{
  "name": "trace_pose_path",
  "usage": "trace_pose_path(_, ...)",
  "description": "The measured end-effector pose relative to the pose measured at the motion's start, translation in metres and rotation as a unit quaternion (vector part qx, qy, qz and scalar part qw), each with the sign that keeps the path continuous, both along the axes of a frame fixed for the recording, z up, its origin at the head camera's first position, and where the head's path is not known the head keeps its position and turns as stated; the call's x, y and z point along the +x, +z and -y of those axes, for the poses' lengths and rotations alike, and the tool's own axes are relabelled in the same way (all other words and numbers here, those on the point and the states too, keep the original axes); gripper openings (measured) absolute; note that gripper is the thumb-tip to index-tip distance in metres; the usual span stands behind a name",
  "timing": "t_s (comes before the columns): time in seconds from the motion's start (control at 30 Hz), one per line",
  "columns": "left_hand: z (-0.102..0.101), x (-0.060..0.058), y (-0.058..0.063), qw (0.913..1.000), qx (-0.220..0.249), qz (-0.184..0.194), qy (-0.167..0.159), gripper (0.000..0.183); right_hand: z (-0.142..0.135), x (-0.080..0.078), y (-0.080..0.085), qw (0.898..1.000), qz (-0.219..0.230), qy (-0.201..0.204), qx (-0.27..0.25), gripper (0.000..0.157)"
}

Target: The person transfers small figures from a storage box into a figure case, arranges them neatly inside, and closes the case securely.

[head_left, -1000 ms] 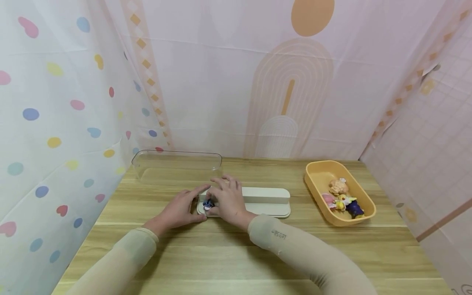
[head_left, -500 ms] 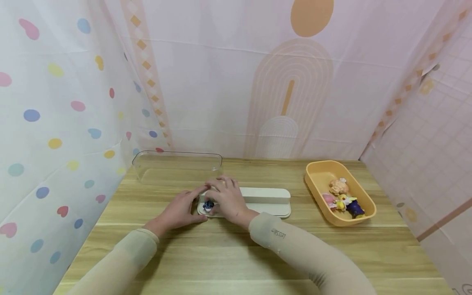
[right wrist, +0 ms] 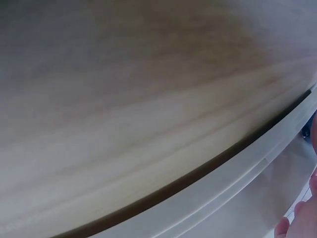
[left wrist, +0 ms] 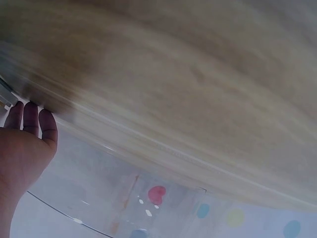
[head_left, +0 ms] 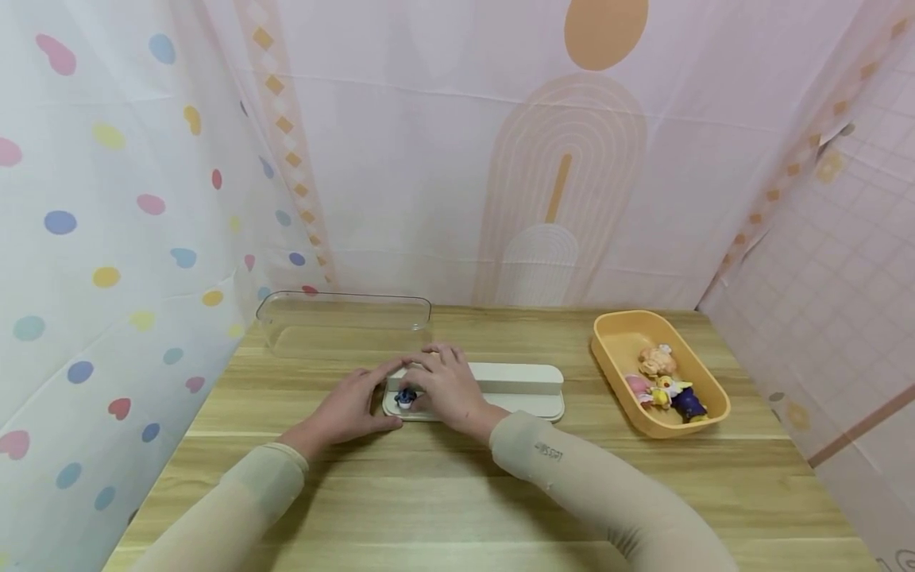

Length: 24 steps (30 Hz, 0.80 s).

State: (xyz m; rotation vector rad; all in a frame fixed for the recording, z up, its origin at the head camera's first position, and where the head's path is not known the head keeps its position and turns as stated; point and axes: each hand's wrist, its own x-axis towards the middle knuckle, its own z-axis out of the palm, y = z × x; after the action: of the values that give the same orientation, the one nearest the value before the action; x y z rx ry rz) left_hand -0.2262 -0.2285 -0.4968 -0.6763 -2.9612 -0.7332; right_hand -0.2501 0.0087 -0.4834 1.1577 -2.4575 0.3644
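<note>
Blue toy, probably light and stiff, suits a side grip; right hand pinches it, left hand spread

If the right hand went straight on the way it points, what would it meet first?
Probably the left hand, close ahead of the right hand; whether they touch is unclear.

Small dark lettering on the right sleeve seems to read "Let'sSlim" (too blurred to be sure of every letter).
</note>
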Motion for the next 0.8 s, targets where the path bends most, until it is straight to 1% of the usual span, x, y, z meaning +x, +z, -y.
trace_pose_path(0.2, 0.000, 0.000, 0.000, 1.0000, -0.006, 0.006, 0.002, 0.107, 0.001, 0.000, -0.002, 1.000, -0.020, -0.004, 0.000, 0.040)
trace_pose_path(0.33, 0.000, -0.001, 0.000, 1.0000, -0.003, 0.004, 0.002, 0.107, 0.000, 0.001, -0.002, 1.000, -0.019, -0.004, 0.004, 0.047)
trace_pose_path(0.5, 0.001, -0.001, 0.001, 1.0000, -0.002, 0.000, 0.001, 0.106, -0.002, 0.002, 0.001, 1.000, -0.022, -0.006, 0.021, 0.049)
trace_pose_path(0.6, 0.001, -0.001, 0.002, 1.0000, 0.001, 0.002, 0.003, 0.105, -0.007, 0.005, 0.010, 0.999, -0.011, -0.010, 0.035, 0.050)
trace_pose_path(0.67, 0.001, -0.002, 0.002, 1.0000, 0.002, 0.001, 0.004, 0.104, -0.016, 0.008, 0.018, 0.999, -0.001, -0.009, 0.047, 0.048)
trace_pose_path(0.73, 0.000, -0.002, 0.002, 1.0000, 0.005, 0.002, 0.006, 0.104, -0.030, 0.009, 0.029, 0.998, 0.010, -0.010, 0.054, 0.047)
trace_pose_path(0.8, -0.002, -0.001, 0.002, 1.0000, 0.006, 0.002, 0.005, 0.103, -0.050, 0.007, 0.040, 0.999, 0.014, -0.010, 0.049, 0.046)
